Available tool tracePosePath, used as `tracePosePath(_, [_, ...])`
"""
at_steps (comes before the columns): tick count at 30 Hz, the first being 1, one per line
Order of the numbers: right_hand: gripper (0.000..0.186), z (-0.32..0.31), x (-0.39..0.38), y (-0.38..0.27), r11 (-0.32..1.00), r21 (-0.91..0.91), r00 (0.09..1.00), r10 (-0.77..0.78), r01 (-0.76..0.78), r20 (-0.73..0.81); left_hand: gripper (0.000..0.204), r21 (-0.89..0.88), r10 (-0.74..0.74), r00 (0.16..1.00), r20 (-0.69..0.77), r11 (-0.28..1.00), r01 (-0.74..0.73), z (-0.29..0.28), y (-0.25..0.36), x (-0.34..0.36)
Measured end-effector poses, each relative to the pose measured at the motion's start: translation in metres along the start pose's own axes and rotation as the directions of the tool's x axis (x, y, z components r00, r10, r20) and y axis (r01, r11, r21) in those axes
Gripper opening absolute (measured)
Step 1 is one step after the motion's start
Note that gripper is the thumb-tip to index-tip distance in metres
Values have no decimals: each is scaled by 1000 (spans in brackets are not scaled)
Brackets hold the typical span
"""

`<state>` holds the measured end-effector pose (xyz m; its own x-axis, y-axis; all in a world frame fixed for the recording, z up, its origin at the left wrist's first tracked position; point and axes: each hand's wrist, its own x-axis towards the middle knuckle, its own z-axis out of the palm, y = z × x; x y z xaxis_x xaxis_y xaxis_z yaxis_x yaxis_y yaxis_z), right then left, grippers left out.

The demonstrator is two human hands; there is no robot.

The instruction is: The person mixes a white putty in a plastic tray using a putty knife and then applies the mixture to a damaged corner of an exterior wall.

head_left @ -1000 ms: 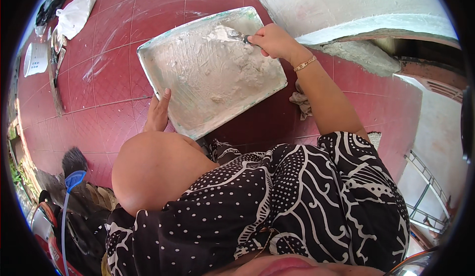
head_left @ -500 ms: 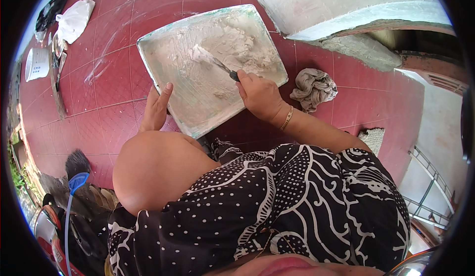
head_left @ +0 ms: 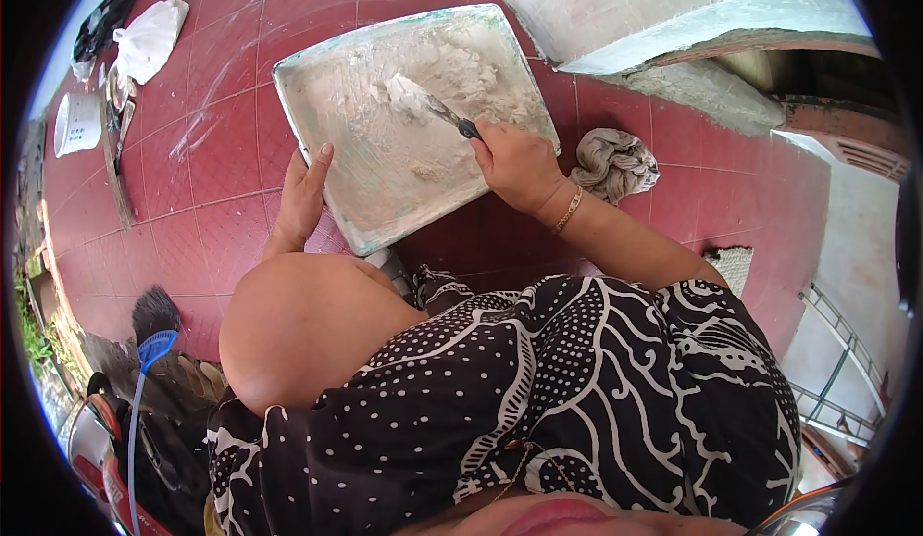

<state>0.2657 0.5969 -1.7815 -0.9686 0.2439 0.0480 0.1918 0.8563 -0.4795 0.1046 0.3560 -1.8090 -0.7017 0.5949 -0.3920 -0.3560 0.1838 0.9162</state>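
A square, shallow tray (head_left: 389, 225) with a whitish, green-streaked rim is held at a slant in front of me. Wet off-white paste (head_left: 461, 67) covers its inside, thickest and lumpiest toward the far right. My left hand (head_left: 304, 198) grips the tray's left edge, thumb over the rim and the other fingers mostly hidden beneath. In my right hand (head_left: 524, 169) is the dark handle of a putty knife (head_left: 444, 113). Its blade points to the far left, coated with paste at the tip, and lies over the paste near the tray's middle.
Right of the tray, a crumpled grey cloth (head_left: 615, 165) lies on the red tiled floor (head_left: 221, 166). At the far left are a white tub (head_left: 77, 124), a white plastic bag (head_left: 151, 41) and a wooden strip (head_left: 115, 175). A blue-headed brush (head_left: 156, 346) stands near left; a wall (head_left: 673, 7) rises at far right.
The putty knife and my right hand have moved slightly right and nearer across the paste. The tray has turned a little, and my left hand keeps its hold.
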Motion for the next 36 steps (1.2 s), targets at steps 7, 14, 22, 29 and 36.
tracePosePath(7, [19, -17, 30, 28, 990, 47, 991, 135, -134, -3, 44, -14, -63, 997, -45, 998, 63, -18, -21, 12])
tracePosePath(14, [13, 16, 18, 50, 947, -307, 991, 117, -93, 59, 45, -37, -86, 995, -59, 996, 84, -27, -34, 22])
tracePosePath(22, [12, -20, 38, 12, 957, -283, 993, -29, 62, 118, 46, -65, -88, 994, -71, 994, 83, -47, -34, 31])
tracePosePath(29, [21, 24, 32, 60, 848, -528, 987, 42, 48, 157, 47, -152, -162, 987, -13, 976, 158, -67, -51, 55])
tracePosePath(36, [51, 37, 39, -74, 300, 844, 848, -163, -445, 505, 47, -178, -217, 976, -29, 962, 209, -84, -67, 62])
